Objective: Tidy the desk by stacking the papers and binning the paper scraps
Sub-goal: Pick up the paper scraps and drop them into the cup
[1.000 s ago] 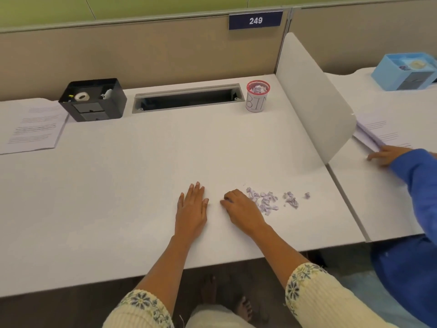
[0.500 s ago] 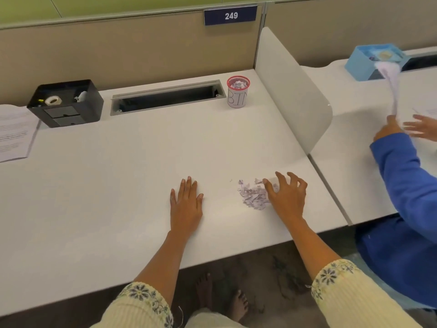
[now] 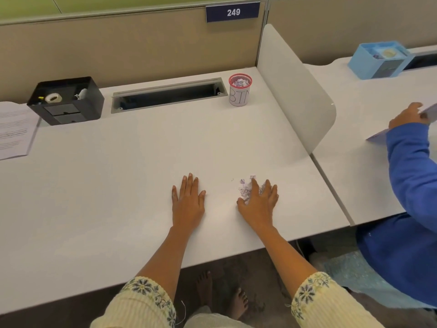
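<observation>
1. The right hand [image 3: 259, 204] has been moved onto the paper scraps [image 3: 244, 188], near the front edge of the desk [image 3: 118, 185].
2. Its spread fingers are pressed over them, gripping nothing; the left hand [image 3: 188, 201] is laid flat, fingers straight.

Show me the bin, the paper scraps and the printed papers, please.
bin [image 3: 239, 98]: head view, on its white wall below the red rim.
paper scraps [image 3: 244, 189]: head view, on the pile's uncovered left part.
printed papers [image 3: 14, 131]: head view, on the middle of the visible sheet.
</observation>
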